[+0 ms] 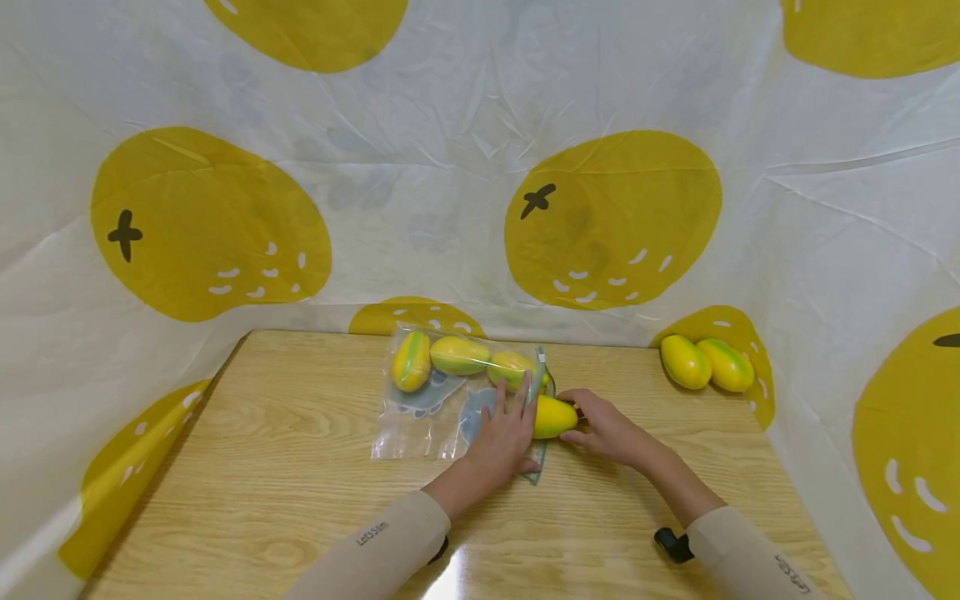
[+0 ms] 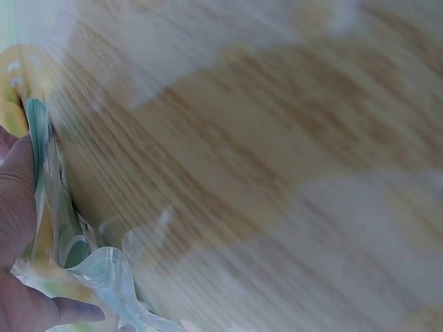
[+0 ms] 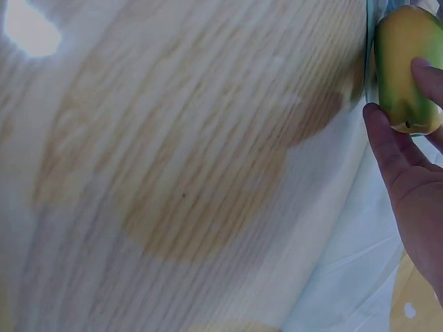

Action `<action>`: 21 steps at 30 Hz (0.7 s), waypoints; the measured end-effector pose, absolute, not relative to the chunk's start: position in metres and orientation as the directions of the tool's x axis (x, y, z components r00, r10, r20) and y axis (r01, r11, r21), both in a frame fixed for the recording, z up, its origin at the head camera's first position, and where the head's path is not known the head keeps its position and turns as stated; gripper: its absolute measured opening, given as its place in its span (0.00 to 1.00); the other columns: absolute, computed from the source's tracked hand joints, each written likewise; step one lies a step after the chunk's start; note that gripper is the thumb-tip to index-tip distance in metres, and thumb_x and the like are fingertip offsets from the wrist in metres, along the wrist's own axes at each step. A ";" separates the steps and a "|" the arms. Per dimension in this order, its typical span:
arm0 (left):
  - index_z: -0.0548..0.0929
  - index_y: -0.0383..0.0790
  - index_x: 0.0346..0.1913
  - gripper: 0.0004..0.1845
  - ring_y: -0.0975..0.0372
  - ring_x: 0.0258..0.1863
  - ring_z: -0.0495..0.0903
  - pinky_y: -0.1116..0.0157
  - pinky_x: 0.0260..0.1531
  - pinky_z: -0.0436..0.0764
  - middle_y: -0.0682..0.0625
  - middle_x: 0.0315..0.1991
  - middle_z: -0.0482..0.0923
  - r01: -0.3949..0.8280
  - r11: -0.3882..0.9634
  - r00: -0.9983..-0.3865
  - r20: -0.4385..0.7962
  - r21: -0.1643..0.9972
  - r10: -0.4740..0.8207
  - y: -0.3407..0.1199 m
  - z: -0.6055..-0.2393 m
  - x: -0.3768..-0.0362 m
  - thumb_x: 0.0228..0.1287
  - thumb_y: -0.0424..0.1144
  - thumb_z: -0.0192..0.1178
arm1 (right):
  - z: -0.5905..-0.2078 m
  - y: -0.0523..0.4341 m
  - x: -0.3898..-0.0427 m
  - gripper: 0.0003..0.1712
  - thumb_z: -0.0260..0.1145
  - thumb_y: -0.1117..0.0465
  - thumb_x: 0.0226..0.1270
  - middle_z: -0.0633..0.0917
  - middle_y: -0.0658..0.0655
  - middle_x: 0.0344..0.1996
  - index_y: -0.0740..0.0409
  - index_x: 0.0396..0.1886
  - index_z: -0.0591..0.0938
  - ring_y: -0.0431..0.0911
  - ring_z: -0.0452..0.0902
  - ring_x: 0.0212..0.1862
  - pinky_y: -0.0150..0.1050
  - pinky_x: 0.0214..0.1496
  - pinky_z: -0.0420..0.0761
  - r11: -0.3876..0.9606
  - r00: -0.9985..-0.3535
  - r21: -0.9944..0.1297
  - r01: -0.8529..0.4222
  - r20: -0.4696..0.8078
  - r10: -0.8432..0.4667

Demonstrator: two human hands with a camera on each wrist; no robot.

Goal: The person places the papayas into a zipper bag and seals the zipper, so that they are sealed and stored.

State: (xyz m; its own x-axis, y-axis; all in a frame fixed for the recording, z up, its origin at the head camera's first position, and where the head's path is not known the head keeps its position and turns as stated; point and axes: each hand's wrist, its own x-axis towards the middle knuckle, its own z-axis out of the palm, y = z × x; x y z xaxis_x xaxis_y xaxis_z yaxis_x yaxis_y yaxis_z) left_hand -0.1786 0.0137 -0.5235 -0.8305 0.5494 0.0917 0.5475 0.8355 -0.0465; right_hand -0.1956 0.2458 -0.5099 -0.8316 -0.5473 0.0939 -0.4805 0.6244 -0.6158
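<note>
A clear zip bag point(image 1: 420, 442) with a bluish print lies flat on the table, its mouth towards the right. Inside it are a yellow-green mango point(image 1: 412, 362) on the left, a second mango point(image 1: 460, 356) beside that, and a third mango point(image 1: 510, 365) close to the mouth. My left hand point(image 1: 501, 432) holds the bag's mouth, fingers spread along the zip strip and thumb near its lower end. At the opening, my right hand point(image 1: 606, 427) grips another mango point(image 1: 553, 418) by its right end. That mango's left end is hidden behind the left hand and bag edge.
Two more mangoes, a left one point(image 1: 686, 362) and a right one point(image 1: 725, 365), lie together at the table's back right corner. A white cloth point(image 1: 420, 217) printed with big yellow fruit surrounds the wooden table point(image 1: 277, 467) at the back and sides.
</note>
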 end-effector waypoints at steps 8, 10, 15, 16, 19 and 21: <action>0.62 0.40 0.80 0.62 0.36 0.79 0.54 0.42 0.59 0.81 0.40 0.85 0.35 0.548 0.834 -0.826 0.115 -0.063 0.551 0.012 -0.524 -0.178 0.48 0.72 0.71 | -0.507 0.244 -0.199 0.33 0.72 0.58 0.69 0.80 0.68 0.61 0.70 0.66 0.73 0.57 0.82 0.56 0.47 0.55 0.86 0.613 -0.828 -0.629 -0.478 0.089 -0.554; 0.62 0.39 0.80 0.62 0.36 0.79 0.55 0.42 0.59 0.81 0.40 0.85 0.36 0.549 0.833 -0.824 0.122 -0.066 0.553 0.011 -0.524 -0.178 0.48 0.72 0.71 | -0.507 0.242 -0.200 0.33 0.72 0.58 0.69 0.80 0.67 0.61 0.69 0.67 0.73 0.57 0.82 0.56 0.48 0.56 0.86 0.604 -0.824 -0.637 -0.479 0.088 -0.560; 0.62 0.39 0.80 0.61 0.35 0.79 0.55 0.42 0.59 0.82 0.39 0.85 0.36 0.559 0.826 -0.816 0.128 -0.069 0.563 0.009 -0.525 -0.178 0.49 0.72 0.70 | -0.508 0.241 -0.202 0.34 0.72 0.56 0.69 0.81 0.67 0.61 0.68 0.68 0.73 0.57 0.83 0.56 0.47 0.55 0.86 0.587 -0.811 -0.643 -0.491 0.091 -0.579; 0.62 0.39 0.80 0.61 0.34 0.79 0.55 0.42 0.59 0.82 0.39 0.85 0.35 0.562 0.824 -0.814 0.130 -0.071 0.567 0.008 -0.525 -0.178 0.49 0.72 0.70 | -0.508 0.241 -0.202 0.34 0.72 0.56 0.70 0.81 0.66 0.61 0.68 0.68 0.73 0.57 0.83 0.56 0.47 0.55 0.86 0.589 -0.811 -0.642 -0.492 0.092 -0.577; 0.62 0.38 0.80 0.61 0.34 0.78 0.55 0.43 0.58 0.82 0.37 0.85 0.35 0.575 0.813 -0.801 0.139 -0.092 0.582 0.009 -0.525 -0.177 0.50 0.72 0.70 | -0.508 0.243 -0.202 0.32 0.72 0.58 0.69 0.81 0.67 0.60 0.68 0.67 0.74 0.56 0.83 0.55 0.46 0.53 0.87 0.596 -0.818 -0.635 -0.491 0.100 -0.567; 0.62 0.38 0.80 0.61 0.33 0.78 0.56 0.44 0.58 0.83 0.37 0.85 0.35 0.579 0.808 -0.795 0.147 -0.106 0.589 0.009 -0.525 -0.177 0.50 0.72 0.70 | -0.508 0.244 -0.201 0.32 0.73 0.59 0.69 0.82 0.66 0.60 0.68 0.67 0.74 0.55 0.84 0.54 0.44 0.52 0.87 0.601 -0.822 -0.633 -0.488 0.101 -0.561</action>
State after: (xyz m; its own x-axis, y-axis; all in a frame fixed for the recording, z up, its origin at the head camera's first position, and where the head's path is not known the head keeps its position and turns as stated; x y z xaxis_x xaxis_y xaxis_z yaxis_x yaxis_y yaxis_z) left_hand -0.1771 0.0088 -0.5251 -0.7946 0.5889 0.1474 0.5793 0.8082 -0.1061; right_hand -0.2014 0.2440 -0.5084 -0.8218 -0.5608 0.1007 -0.4879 0.6013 -0.6327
